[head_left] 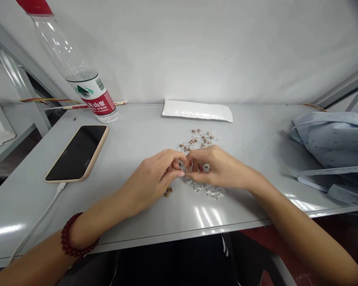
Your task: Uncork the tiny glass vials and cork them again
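While the left hand (152,176) pinched a clear piece (183,168), the right hand's (219,167) grip was unclear. Brown bits (168,192) lay nearer.

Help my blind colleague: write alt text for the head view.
Left hand and right hand, fingertips close together, handle a small clear piece over a grey table. More clear pieces, some brown-topped, lie nearby. At left are a phone and bottle; behind, a packet; at right, blue fabric.

Phone (77,153) and bottle (91,89) obstruct left; tabletop (256,133) opens toward blue fabric (334,137).
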`<state>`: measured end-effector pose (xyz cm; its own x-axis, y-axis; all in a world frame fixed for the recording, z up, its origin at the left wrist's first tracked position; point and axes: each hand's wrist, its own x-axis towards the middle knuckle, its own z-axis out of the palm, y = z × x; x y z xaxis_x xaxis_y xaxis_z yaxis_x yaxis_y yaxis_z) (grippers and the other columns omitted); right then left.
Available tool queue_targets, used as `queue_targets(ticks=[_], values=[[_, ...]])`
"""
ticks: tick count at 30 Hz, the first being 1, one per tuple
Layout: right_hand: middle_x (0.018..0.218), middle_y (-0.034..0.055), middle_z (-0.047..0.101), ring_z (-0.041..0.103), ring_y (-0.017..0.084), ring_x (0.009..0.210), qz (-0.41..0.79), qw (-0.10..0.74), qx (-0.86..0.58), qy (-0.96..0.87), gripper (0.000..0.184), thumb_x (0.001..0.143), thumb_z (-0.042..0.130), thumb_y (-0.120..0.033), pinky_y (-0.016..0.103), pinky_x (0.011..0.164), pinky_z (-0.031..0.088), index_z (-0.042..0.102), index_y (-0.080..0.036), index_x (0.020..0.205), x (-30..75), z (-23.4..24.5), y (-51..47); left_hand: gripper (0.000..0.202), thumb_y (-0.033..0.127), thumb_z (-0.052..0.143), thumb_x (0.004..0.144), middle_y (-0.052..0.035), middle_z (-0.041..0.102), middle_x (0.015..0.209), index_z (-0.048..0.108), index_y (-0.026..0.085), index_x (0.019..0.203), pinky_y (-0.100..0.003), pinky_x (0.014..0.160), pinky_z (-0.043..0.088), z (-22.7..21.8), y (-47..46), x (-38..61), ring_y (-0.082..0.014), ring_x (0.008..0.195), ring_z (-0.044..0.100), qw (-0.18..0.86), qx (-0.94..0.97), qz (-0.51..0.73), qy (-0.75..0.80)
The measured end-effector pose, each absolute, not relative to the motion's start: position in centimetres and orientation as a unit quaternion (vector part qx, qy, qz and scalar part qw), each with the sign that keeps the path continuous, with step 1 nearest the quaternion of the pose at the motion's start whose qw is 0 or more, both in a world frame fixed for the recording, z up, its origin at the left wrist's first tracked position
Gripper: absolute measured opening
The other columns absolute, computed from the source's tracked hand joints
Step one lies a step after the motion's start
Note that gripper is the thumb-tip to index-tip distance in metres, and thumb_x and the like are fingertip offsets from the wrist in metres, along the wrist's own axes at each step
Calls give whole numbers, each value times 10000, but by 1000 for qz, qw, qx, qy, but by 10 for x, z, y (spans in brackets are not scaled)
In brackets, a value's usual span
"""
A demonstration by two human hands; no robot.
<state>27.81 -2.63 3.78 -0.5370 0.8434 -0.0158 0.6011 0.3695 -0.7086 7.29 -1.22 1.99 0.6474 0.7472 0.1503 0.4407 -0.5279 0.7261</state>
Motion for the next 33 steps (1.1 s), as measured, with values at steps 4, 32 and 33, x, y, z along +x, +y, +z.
queue_targets(ticks=[4, 32, 33], values=[[703, -18, 608, 546, 94, 626, 338, 211, -428, -811, 49, 807, 603, -167, 217, 582, 416, 629, -159, 847, 279, 36, -27, 114, 175, 541, 877, 18, 633, 844, 574, 216, 979, -239, 691, 504, 21, -12, 72, -114, 733, 612, 322, 848, 234, 349], [745, 26, 682, 553, 84, 481, 619, 338, -403, -583, 127, 859, 605, -274, 257, 519, 449, 607, -157, 908, 262, 37, -41, 185, 304, 634, 844, 40, 608, 595, 607, 169, 719, -183, 480, 516, 34, -8, 69, -79, 499, 588, 594, 647, 322, 353], [738, 24, 683, 571, 89, 492, 629, 342, -396, -575, 116, 863, 600, -263, 258, 533, 456, 597, -157, 909, 261, 37, -42, 177, 296, 639, 841, 37, 614, 601, 611, 168, 723, -185, 481, 520, 34, -8, 69, -82, 503, 594, 595, 644, 329, 350]])
